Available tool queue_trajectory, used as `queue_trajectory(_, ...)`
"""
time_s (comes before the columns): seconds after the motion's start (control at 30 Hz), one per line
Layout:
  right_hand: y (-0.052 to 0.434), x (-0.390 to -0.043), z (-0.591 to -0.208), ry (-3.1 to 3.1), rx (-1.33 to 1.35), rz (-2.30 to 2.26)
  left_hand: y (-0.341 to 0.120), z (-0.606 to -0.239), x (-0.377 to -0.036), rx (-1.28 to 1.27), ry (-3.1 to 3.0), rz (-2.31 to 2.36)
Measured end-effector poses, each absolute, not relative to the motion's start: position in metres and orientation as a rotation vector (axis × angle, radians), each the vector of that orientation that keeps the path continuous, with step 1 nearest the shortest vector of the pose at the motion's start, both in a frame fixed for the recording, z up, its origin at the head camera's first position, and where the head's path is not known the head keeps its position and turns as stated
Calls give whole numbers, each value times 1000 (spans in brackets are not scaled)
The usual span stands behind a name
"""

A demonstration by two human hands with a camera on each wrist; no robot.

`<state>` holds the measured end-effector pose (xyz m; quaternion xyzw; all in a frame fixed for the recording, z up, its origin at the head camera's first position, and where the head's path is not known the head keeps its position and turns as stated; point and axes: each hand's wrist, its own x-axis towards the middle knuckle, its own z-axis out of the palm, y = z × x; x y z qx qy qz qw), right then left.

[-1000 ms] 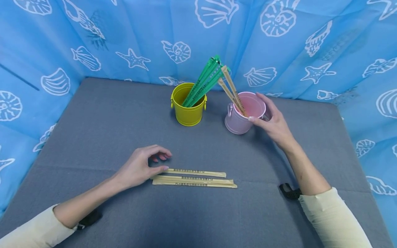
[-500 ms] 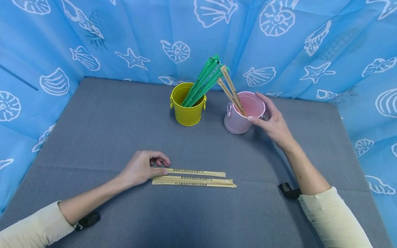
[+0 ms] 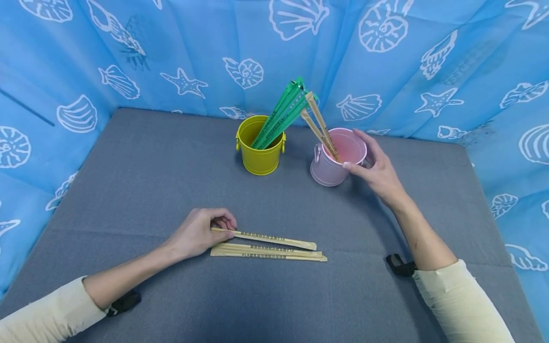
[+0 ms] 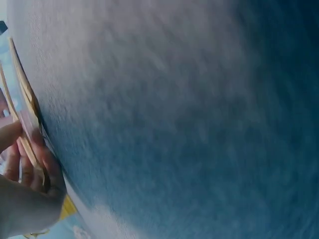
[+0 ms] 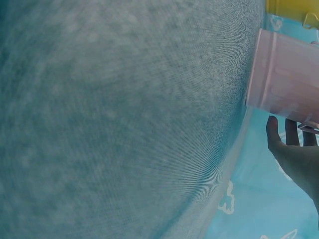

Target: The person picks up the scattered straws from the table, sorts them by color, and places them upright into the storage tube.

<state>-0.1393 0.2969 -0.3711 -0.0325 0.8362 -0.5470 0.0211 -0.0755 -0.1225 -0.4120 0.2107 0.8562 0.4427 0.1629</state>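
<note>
My left hand [image 3: 198, 233] pinches one end of a beige paper-wrapped straw [image 3: 276, 238] between thumb and fingers. In the left wrist view the straw [image 4: 31, 152] slants up past the thumb. Just in front lie several more beige wrapped straws [image 3: 270, 252], side by side on the grey cloth. At the right, my right hand [image 3: 381, 175] holds a pink bucket [image 3: 327, 173] by its rim, thumb at the near side and fingers round the far side. Two beige wrapped straws [image 3: 317, 116] lean out of that bucket toward the left. The right wrist view shows fingers [image 5: 292, 133] against the bucket's side.
Left of the pink bucket stands a yellow bucket [image 3: 259, 163] with green-wrapped straws [image 3: 280, 116] leaning right, their tops close to the beige ones. A blue shell-print curtain [image 3: 193, 43] hangs behind the grey cloth-covered table [image 3: 141, 157].
My left hand has come down onto the rear straw and pinched it; its left end has risen and the straw now slants. The right hand and both buckets stay put.
</note>
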Motion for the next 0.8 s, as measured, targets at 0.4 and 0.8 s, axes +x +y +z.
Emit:
queue_trajectory(0.4,297,-139,-373,2600,-107,-1696,-125,-390,-93,542,2291,1525)
queue_trajectory(0.8,297,-140,-373,2583,-117,-1722,-124,-355,-112,573,2261,1675)
